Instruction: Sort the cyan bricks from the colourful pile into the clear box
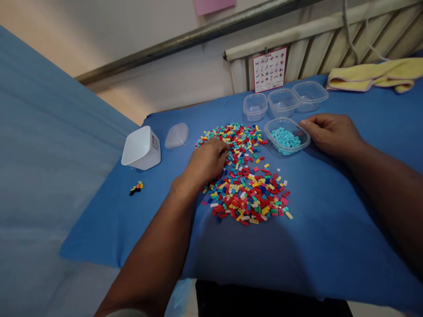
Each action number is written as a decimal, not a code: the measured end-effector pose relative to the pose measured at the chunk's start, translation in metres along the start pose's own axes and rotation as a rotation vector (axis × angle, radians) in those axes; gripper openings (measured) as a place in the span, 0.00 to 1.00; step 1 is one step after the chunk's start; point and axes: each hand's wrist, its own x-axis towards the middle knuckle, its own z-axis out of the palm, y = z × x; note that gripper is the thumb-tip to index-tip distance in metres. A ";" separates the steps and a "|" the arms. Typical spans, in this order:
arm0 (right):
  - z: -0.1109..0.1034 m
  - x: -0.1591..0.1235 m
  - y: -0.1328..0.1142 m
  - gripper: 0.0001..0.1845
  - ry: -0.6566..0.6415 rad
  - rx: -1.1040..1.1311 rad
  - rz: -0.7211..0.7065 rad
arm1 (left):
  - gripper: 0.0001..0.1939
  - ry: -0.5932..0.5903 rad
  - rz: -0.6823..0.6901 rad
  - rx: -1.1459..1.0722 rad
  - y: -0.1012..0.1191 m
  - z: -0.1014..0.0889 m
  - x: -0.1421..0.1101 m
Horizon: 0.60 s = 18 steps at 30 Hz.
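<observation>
The bricks [246,193] lie loose in a wide, many-coloured heap at the middle of the frame, on the blue tabletop [333,246]; the left hand [209,160] rests on the left side of the heap, its fingers curled down, the tips hidden, so I cannot tell whether they are pinching a brick; the right hand [332,134], right of centre, has its thumb and fingers together, clamped on the right rim of a clear tub [271,141]; light-blue pieces [286,138] cover the bottom of that tub, which stands just beside the heap's upper right.

Three more clear tubs [283,113] stand in a row behind it, upper right of centre; a card [270,70] with small coloured figures hangs on the radiator [302,53] above them; a yellow cloth [370,77] lies at the upper right.

Left of the heap lies a clear lid [177,135]; a white box [142,147] stands further left, its open top tilted toward the viewer; below it sits a small yellow, orange and black cluster [136,188], well apart from the heap.
</observation>
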 end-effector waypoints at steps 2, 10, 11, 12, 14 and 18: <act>0.000 0.000 0.000 0.21 0.004 -0.003 0.002 | 0.17 -0.037 0.019 0.045 0.001 0.000 0.000; -0.001 -0.001 0.004 0.22 -0.011 0.000 0.004 | 0.15 -0.136 -0.066 0.106 -0.004 -0.007 -0.004; -0.001 -0.001 0.004 0.23 -0.010 -0.002 0.004 | 0.14 -0.136 -0.069 0.097 -0.005 -0.008 -0.004; -0.001 -0.001 0.004 0.23 -0.009 -0.006 0.006 | 0.14 -0.132 -0.070 0.095 -0.005 -0.009 -0.005; -0.001 -0.001 0.004 0.22 -0.003 -0.020 0.011 | 0.13 -0.110 -0.068 0.095 -0.006 -0.011 -0.006; -0.001 -0.001 0.003 0.22 0.004 -0.024 -0.003 | 0.14 0.000 -0.071 0.059 -0.007 -0.012 -0.007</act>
